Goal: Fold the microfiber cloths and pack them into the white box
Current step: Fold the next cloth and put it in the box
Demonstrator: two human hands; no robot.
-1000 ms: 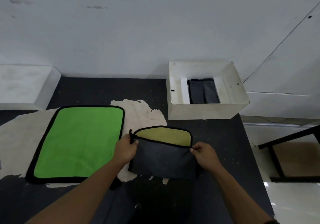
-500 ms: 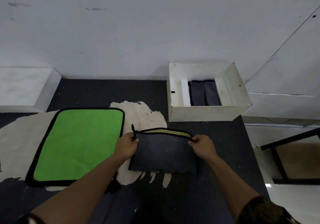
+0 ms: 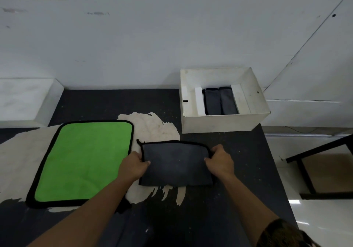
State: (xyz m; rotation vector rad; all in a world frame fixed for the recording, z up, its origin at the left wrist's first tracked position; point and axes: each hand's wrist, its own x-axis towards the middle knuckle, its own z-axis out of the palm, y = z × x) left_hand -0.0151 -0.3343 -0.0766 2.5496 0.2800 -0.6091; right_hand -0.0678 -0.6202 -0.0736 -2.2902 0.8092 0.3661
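A dark grey cloth [image 3: 176, 163] with black trim lies folded in half on the dark table, grey side up. My left hand [image 3: 133, 165] pinches its left edge and my right hand [image 3: 219, 160] pinches its right edge near the top corner. A green cloth [image 3: 84, 160] with black trim lies flat and unfolded to the left. The white box [image 3: 219, 122] stands at the back right of the table, with two folded grey cloths [image 3: 220, 103] upright inside between white dividers.
The dark table [image 3: 238, 170] has a large pale worn patch under the cloths. Its right edge drops to a pale floor with a black frame [image 3: 305, 176]. A white wall runs behind, and a white ledge [image 3: 24, 101] sits at the far left.
The grey flap has been brought up over the yellow-green inner side, which no longer shows. Both hands moved away from me with the cloth's edges.
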